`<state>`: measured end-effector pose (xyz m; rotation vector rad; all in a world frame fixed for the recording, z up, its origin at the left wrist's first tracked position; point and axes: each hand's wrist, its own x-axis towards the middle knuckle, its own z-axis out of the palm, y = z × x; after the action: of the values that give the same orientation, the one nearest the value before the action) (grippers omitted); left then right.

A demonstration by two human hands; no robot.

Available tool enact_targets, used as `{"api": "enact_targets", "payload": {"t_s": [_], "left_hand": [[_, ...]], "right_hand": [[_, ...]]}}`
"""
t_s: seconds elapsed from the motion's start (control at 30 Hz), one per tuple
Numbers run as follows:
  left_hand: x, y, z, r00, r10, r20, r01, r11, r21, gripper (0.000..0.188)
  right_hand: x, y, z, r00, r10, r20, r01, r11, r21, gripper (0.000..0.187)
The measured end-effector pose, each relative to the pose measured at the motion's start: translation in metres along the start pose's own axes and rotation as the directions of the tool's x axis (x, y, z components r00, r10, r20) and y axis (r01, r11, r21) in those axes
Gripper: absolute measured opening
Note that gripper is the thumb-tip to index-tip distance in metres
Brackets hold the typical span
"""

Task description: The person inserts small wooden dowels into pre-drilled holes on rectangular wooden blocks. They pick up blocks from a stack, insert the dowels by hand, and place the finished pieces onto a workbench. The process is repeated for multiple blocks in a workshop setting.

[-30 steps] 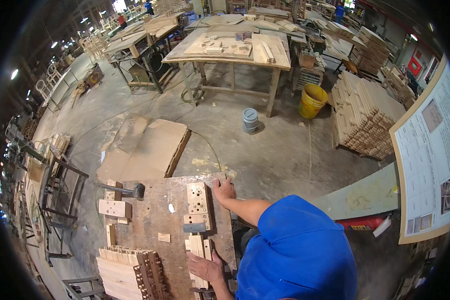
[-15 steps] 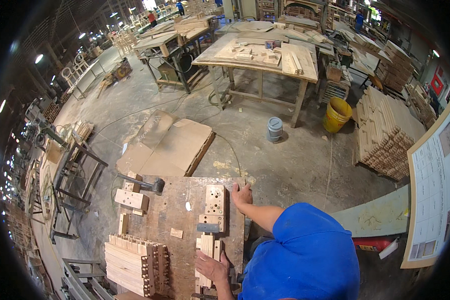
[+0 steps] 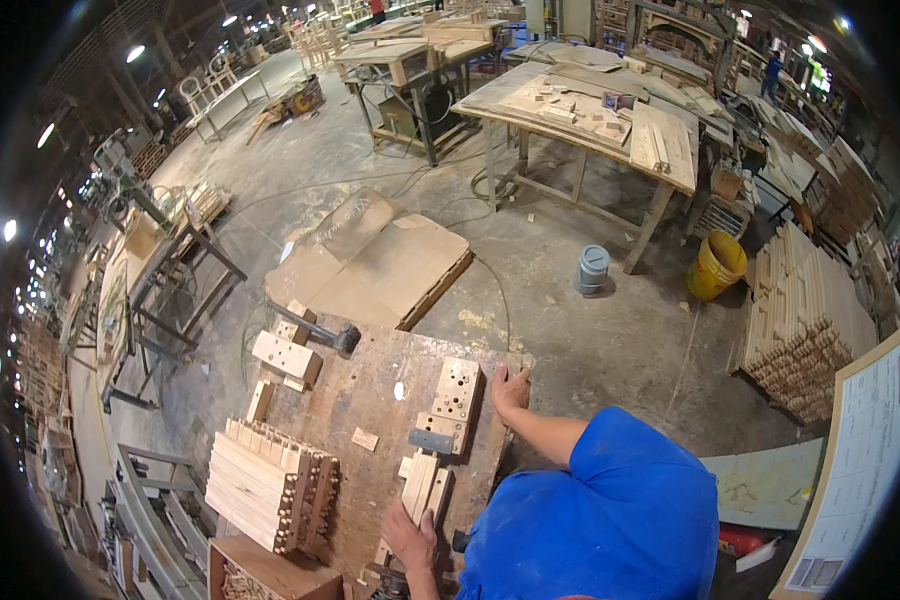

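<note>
My left hand (image 3: 411,538) lies closed over a pale wooden strip (image 3: 420,485) near the bench's near edge, thumb on one side and fingers on the other. Beyond the strip sit a dark grey metal block (image 3: 431,440) and a drilled wooden block (image 3: 457,388) with several round holes. My right hand (image 3: 511,393) rests at the right edge of the wooden workbench (image 3: 370,370), fingers apart and nothing seen in it. A black-headed mallet (image 3: 346,339) lies at the bench's far left, beside a wooden block with holes (image 3: 286,354).
A stack of tenoned wooden pieces (image 3: 260,485) stands on the bench's left side. Below it is a wooden box (image 3: 270,562) of small pieces. Flattened cardboard (image 3: 390,262) lies on the floor beyond, with a grey bucket (image 3: 591,270) and yellow bucket (image 3: 717,265) farther right.
The whole view has turned and tilted, bringing the box of small pieces into sight at the bottom. My left hand stays on the strip, my right at the bench edge.
</note>
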<state>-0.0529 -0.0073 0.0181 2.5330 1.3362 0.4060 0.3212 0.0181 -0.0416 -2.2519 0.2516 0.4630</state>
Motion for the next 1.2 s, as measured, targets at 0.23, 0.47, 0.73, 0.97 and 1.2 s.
{"api": "enact_targets", "payload": {"t_s": [0.23, 0.47, 0.73, 0.97, 1.2], "left_hand": [[-0.008, 0.0, 0.007, 1.0, -0.014, -0.012, 0.015, 0.998, 0.057, 0.072], [0.011, -0.013, 0.013, 0.981, -0.121, 0.151, 0.104, 0.988, 0.111, 0.09], [0.005, -0.031, -0.013, 0.993, -0.068, 0.099, 0.069, 0.998, -0.007, 0.057], [0.015, -0.005, -0.063, 0.998, 0.066, 0.013, -0.067, 0.996, 0.066, 0.061], [0.039, 0.018, -0.118, 0.992, 0.129, -0.005, -0.125, 0.973, 0.193, 0.065]], "right_hand": [[0.002, 0.003, 0.0, 1.0, -0.008, 0.019, 0.008, 1.0, -0.023, 0.08], [0.027, 0.006, -0.015, 0.986, 0.006, 0.166, -0.013, 0.999, 0.037, 0.085], [0.014, -0.031, -0.034, 0.794, -0.605, 0.065, 0.608, 0.791, -0.066, 0.076], [-0.136, -0.121, -0.068, -0.493, -0.602, 0.628, 0.834, -0.12, 0.538, 0.061], [-0.196, -0.108, -0.023, -0.782, -0.209, 0.588, 0.613, -0.435, 0.66, 0.052]]}}
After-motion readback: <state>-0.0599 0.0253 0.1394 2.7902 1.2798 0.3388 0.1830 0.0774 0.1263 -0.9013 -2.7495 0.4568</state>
